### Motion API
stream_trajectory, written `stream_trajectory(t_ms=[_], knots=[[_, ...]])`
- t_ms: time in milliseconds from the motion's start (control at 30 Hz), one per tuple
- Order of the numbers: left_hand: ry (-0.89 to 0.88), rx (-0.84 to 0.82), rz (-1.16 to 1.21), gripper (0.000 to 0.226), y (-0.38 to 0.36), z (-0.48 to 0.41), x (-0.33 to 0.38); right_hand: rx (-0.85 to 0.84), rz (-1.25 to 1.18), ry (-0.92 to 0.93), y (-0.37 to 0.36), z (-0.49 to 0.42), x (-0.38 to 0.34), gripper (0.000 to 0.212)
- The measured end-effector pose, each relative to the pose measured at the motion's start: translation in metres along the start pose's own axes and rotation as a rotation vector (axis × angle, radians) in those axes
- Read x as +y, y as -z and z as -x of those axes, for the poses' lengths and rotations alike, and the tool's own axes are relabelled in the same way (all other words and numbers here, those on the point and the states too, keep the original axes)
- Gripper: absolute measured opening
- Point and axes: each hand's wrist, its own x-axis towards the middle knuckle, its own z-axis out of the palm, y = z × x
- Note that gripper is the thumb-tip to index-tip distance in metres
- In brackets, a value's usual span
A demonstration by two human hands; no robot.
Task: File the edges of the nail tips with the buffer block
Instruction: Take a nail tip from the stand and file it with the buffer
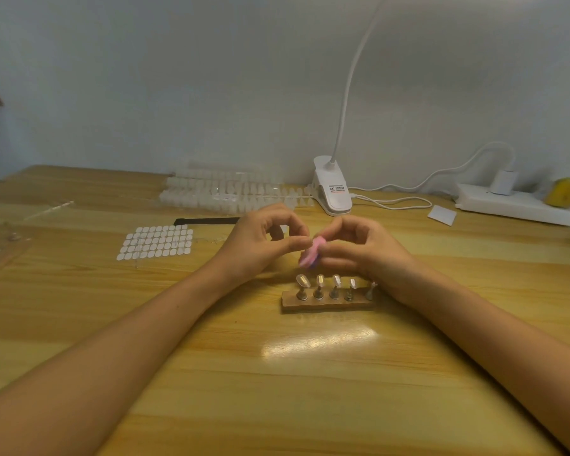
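Wooden surface [310, 390] pushed up against a pale wall [178, 77], pretty ordinary setup. Pink buffer block [311, 253] held up off the wood at a tilt, gripped in the curled fingers of the right hand [366, 251], just behind a little wooden stand [329, 304] with a row of clear nail tips [320, 280] perched on pegs. Left hand [260, 245] right beside it, thumb and forefinger pinched together at the block's upper end; no telling whether pinching anything, too small and blurry. Further back: white clip lamp [333, 189] with its cable [399, 202], clear trays of spare tips [231, 192] along the wall, power strip [514, 205] off to the right. Sheet of white oval stickers [157, 241] left of the hands, black strip [208, 221] lying just behind it.
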Motion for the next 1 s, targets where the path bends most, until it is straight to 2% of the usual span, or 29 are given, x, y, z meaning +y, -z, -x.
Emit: stream_trajectory(t_ms=[100,233,400,500,667,767,900,1000], knots=[[0.019,0.013,0.013,0.008,-0.0001,-0.0003,0.0007,0.093,-0.171,0.013,0.0033,-0.0002,-0.0012,0.024],[0.002,0.012,-0.019,0.01,-0.0011,0.0,0.0013,-0.023,0.005,-0.022,0.0004,-0.0006,-0.0012,0.026],[0.016,0.015,-0.009,0.01,-0.0008,0.0003,0.0006,0.119,-0.236,0.008,0.0038,-0.0016,-0.0021,0.026],[0.007,0.013,-0.024,0.01,-0.0009,0.0002,0.0012,-0.008,-0.029,-0.018,0.0008,-0.0009,-0.001,0.026],[0.021,0.022,-0.008,0.01,-0.0004,-0.0005,0.0002,0.084,-0.182,-0.011,0.0034,-0.0017,-0.0027,0.024],[0.009,0.02,-0.027,0.009,-0.0006,-0.0008,-0.0005,-0.03,-0.006,-0.039,0.0008,-0.0014,-0.0022,0.026],[0.004,0.017,-0.015,0.005,-0.0005,-0.0007,-0.0015,0.076,-0.194,-0.024,0.0043,-0.0018,-0.0023,0.025],[-0.008,0.011,-0.033,0.006,-0.0012,-0.0004,-0.0007,-0.011,-0.032,-0.053,0.0024,-0.0029,-0.0016,0.023]])
